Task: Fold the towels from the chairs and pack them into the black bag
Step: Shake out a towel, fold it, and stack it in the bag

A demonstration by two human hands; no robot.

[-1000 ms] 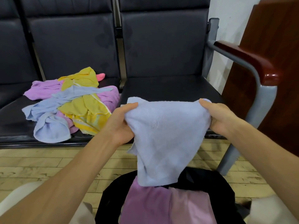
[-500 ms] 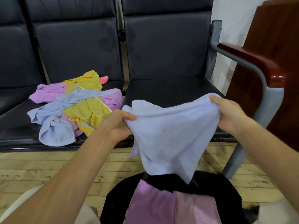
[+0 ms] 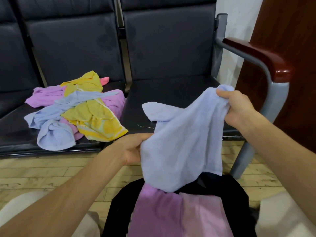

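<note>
- left hand (image 3: 135,147): fingers curled round a bunched lower-left edge of the light blue towel (image 3: 179,142); it holds the cloth in front of the right seat's front edge.
- right hand (image 3: 239,108): fingers and thumb closed on the towel's upper-right corner, held higher than the left hand and near the armrest (image 3: 256,53).
- light blue towel: hangs slack and unfolded between the two hands. one free corner points left over the right seat (image 3: 171,93); the lowest part hangs over the open black bag (image 3: 234,194).
- black bag: stands on the floor between the person's knees, mouth open. a folded purple towel (image 3: 153,211) and a folded pink towel (image 3: 201,214) lie side by side inside, purple on the left.
- pile of towels (image 3: 77,113): lies crumpled on the left seat (image 3: 17,139), from the rear of the cushion to near its front edge. yellow, light blue and purple cloths are tangled together; a pink corner shows at the back.
- a loose thread (image 3: 145,126) lies on the right seat near its front edge.
- seating: dark padded seats and backrests in a row, on a grey metal frame (image 3: 277,93); the armrest is glossy red-brown wood.
- room: pale plank floor (image 3: 51,171), white wall (image 3: 239,7), dark wood panel (image 3: 290,48) at the right.
</note>
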